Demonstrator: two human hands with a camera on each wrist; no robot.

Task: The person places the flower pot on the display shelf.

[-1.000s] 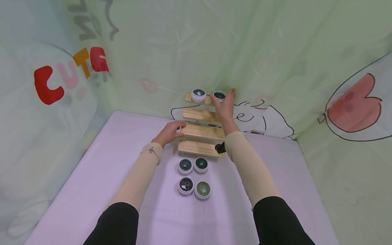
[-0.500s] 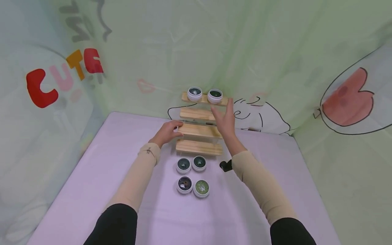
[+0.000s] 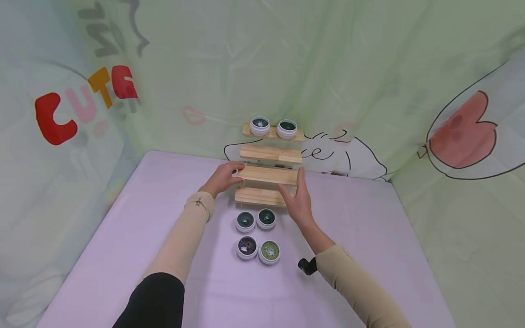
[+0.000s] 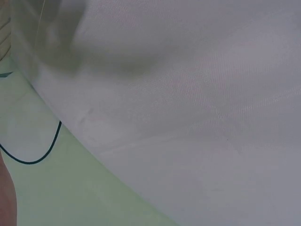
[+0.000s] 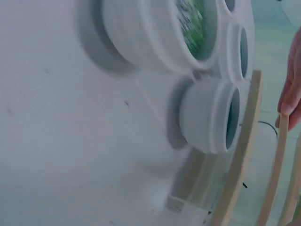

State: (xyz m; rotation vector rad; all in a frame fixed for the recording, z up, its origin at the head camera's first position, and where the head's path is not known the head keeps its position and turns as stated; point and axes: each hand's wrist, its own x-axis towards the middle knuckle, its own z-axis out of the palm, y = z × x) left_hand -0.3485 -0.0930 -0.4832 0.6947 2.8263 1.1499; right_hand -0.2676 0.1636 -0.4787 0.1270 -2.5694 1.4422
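My left hand [image 3: 221,179] grips the left end of a wooden tiered display stand [image 3: 268,175], at its second board from the front. In the right wrist view, those left fingers [image 5: 291,96] pinch a board's edge. My right hand [image 3: 300,204] is by the stand's right end, thumb and fingers spread, holding nothing; whether it touches a board cannot be told. Two round white jars, one with a dark inside [image 3: 260,126] and one with dark green inside [image 3: 287,129], sit side by side on the top board.
Several more white jars stand on the lilac-covered table in front of the stand, among them a mottled-green one [image 3: 269,252] and a dark one [image 3: 247,247]. Behind the stand hangs a pale green printed curtain [image 3: 229,68]. The left wrist view shows mainly tablecloth [image 4: 197,117].
My right hand has let go of the dark green jar on the top board and drawn back down toward me along the stand's right side. The left hand keeps its grip.
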